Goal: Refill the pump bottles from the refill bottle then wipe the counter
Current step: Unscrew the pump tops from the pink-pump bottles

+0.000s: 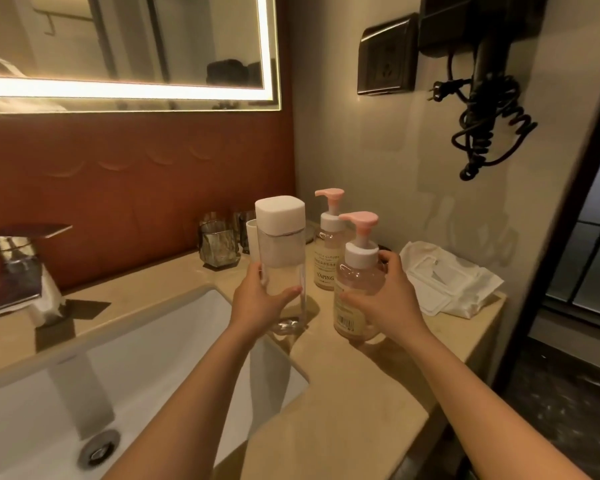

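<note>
Refill bottle (280, 258), tall, clear and white-capped, is held upright above the counter (354, 382) edge, the left hand (257, 303) wrapped round its lower body. It looks rigid, smooth, likely slippery; part-filled with clear liquid. The right hand (388, 299) grips the near pump bottle (357, 282), holding pinkish liquid, on the counter. A second pump bottle (328, 251) stands behind it.

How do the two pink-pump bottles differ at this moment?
The near pump bottle is gripped by the right hand; the far pump bottle stands untouched by the wall. The near one shows a barcode, the far one its printed front label. Both have pink pump heads on white collars and clear bodies.
</note>
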